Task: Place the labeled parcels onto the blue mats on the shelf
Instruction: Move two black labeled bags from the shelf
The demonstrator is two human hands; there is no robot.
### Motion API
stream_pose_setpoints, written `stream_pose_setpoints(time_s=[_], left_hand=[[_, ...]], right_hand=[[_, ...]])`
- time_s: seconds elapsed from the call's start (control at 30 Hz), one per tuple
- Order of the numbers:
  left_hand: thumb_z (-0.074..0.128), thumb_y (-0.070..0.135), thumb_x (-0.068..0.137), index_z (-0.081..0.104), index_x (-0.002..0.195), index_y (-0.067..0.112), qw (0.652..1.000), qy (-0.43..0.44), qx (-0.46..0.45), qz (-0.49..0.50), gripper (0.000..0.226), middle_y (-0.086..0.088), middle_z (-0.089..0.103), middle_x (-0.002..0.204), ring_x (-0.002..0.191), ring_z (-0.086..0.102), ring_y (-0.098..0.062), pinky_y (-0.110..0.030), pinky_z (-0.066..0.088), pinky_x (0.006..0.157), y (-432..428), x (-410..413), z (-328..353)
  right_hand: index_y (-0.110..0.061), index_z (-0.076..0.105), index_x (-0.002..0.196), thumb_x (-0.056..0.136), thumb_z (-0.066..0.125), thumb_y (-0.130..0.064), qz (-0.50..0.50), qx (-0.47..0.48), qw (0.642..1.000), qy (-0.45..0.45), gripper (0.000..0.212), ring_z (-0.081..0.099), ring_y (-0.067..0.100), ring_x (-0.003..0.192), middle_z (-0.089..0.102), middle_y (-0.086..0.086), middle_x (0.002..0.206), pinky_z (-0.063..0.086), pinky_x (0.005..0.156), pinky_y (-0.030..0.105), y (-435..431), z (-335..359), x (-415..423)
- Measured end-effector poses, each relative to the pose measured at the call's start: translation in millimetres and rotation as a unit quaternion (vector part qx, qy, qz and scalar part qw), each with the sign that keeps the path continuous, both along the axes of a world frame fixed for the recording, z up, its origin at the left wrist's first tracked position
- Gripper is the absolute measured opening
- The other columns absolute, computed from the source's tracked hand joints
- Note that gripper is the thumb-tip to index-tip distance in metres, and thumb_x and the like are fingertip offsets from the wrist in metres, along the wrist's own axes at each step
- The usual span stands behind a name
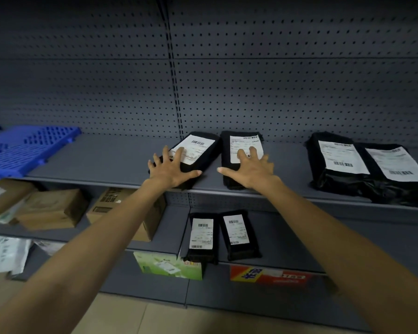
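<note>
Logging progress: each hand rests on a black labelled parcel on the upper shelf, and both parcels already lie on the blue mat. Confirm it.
One error. The head view shows the left hand on the left parcel and the right hand on the right parcel, but both lie on the bare grey shelf; the blue mat is off to the left.

grey metal shelf [111, 160] with a pegboard back [275, 92]. blue mats [29, 148] lie at its left end, two black labelled parcels [227, 150] side by side at the middle, two larger black parcels [343, 155] touching at the right.
</note>
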State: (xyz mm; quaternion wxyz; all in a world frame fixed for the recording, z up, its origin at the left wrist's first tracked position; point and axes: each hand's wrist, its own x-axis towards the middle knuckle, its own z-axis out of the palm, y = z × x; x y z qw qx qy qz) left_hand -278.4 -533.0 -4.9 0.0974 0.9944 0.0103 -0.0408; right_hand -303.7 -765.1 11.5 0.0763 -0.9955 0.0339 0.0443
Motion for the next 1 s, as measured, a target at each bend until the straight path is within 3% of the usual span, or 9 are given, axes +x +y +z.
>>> stream_pose_setpoints(time_s=[0.07, 0.17, 0.3, 0.4, 0.7, 1.0], left_hand=[[0.051, 0.087, 0.069, -0.005, 0.154, 0.039, 0.999, 0.021, -0.035, 0.033, 0.112, -0.016, -0.001, 0.163, 0.146, 0.014, -0.047, -0.057, 0.021, 0.115, 5, 0, 1], [0.061, 0.079, 0.07, 0.009, 0.153, 0.036, 0.993, 0.026, -0.096, 0.06, 0.107, -0.019, 0.02, 0.153, 0.138, 0.028, -0.046, -0.056, 0.033, 0.109, 10, -1, -1], [0.065, 0.07, 0.075, 0.021, 0.15, 0.032, 0.991, -0.021, -0.116, 0.065, 0.094, -0.015, 0.029, 0.143, 0.131, 0.034, -0.043, -0.052, 0.039, 0.102, 10, -4, -6], [0.062, 0.071, 0.075, 0.027, 0.146, 0.034, 0.988, -0.06, -0.123, 0.066, 0.088, -0.013, 0.032, 0.14, 0.128, 0.037, -0.041, -0.051, 0.041, 0.1, 14, -5, -2], [0.058, 0.076, 0.073, 0.031, 0.141, 0.037, 0.968, -0.161, -0.142, 0.133, 0.082, -0.011, 0.035, 0.134, 0.125, 0.04, -0.039, -0.053, 0.04, 0.098, 102, -9, 32], [0.057, 0.076, 0.073, 0.032, 0.143, 0.038, 0.939, -0.207, -0.135, 0.241, 0.083, -0.011, 0.035, 0.138, 0.129, 0.038, -0.039, -0.054, 0.038, 0.101, 260, -62, 43]], right_hand=[[-0.032, 0.006, 0.156, 0.076, 0.038, -0.088, -0.02, 0.001, 1.0, 0.022, 0.103, 0.002, 0.054, 0.143, -0.007, 0.008, 0.164, 0.017, 0.113, 0.062, 13, -3, 4], [-0.033, -0.003, 0.156, 0.08, 0.051, -0.077, -0.061, 0.001, 0.998, 0.035, 0.103, -0.002, 0.056, 0.143, -0.018, 0.011, 0.162, 0.011, 0.114, 0.066, 15, -15, 8], [-0.035, 0.016, 0.153, 0.08, 0.057, -0.065, -0.078, 0.035, 0.995, -0.059, 0.09, 0.029, 0.045, 0.13, 0.009, 0.007, 0.161, 0.03, 0.105, 0.056, 4, -26, 7], [-0.036, 0.029, 0.149, 0.079, 0.054, -0.065, -0.07, 0.055, 0.989, -0.119, 0.079, 0.037, 0.042, 0.125, 0.023, 0.002, 0.156, 0.033, 0.101, 0.052, 0, -26, 9], [-0.036, 0.038, 0.144, 0.081, 0.049, -0.066, 0.016, 0.056, 0.977, -0.206, 0.071, 0.042, 0.039, 0.12, 0.035, -0.002, 0.146, 0.035, 0.097, 0.05, 68, -3, 25], [-0.033, 0.039, 0.145, 0.08, 0.051, -0.065, 0.14, 0.061, 0.961, -0.228, 0.073, 0.041, 0.041, 0.122, 0.036, -0.002, 0.146, 0.035, 0.096, 0.051, 225, 14, 41]])
